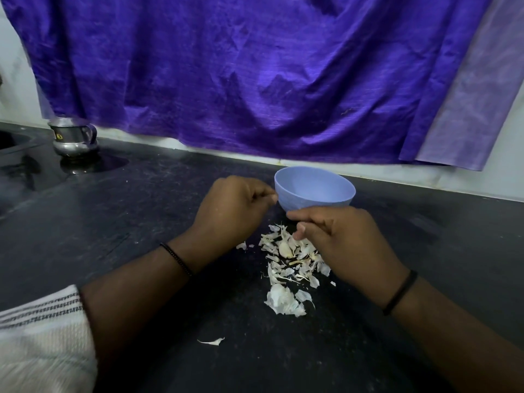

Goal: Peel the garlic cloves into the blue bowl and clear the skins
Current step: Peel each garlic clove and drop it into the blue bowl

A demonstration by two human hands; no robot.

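The blue bowl [314, 188] stands on the black counter near the wall, and the part of its inside that shows is empty. My left hand [232, 205] is curled beside the bowl's left rim with thumb and fingertips pressed together; what they pinch, if anything, is hidden. My right hand [337, 236] hovers in front of the bowl with its fingers curled and its thumb pointing down at the pile of garlic skins [289, 270]; I see nothing in it. One garlic clove [285, 249] lies among the skins.
A steel jug [75, 137] stands at the back left by a sink edge [11, 143]. A purple cloth [255, 75] hangs over the wall behind the counter. A stray skin [211, 341] lies nearer me.
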